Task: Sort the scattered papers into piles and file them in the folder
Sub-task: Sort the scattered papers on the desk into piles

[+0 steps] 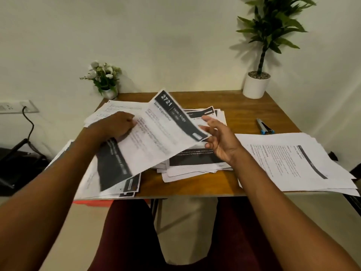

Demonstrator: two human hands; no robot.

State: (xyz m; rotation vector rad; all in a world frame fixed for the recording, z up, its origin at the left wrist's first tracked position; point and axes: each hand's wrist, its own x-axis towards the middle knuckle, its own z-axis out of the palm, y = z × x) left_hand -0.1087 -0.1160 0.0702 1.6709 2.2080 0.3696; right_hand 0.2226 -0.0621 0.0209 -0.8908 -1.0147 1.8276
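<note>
Four loose piles of white printed papers lay on the brown wooden bench (pixel 244 114) while one white sheet with a dark header band marked 2721 (pixel 162 137) was held raised above them. The left grip (pixel 115 125) had its fingers curled over the sheet's left edge, holding it. The right grip (pixel 219 140) stood with fingers spread and straight at the opposite corner, thumb below the paper; whether it touched the corner could not be told. The sheet's long axis ran slantwise between the two grips, header band at the right grip's end.

Beneath the left grip's forearm lay the dark-banded pile (pixel 117 173). Under the right grip lay the middle pile (pixel 195 165), and well out beyond its wrist the plain-text pile (pixel 293 159). Past the left grip, toward the wall, lay the far pile (pixel 117 107).

Sorting appeared to be under way, with the right grip the nearer hand for passing the sheet to the middle or plain-text pile. An orange-red flat thing (pixel 91 202), possibly the folder, showed under the dark-banded pile at the bench's near edge.
</note>
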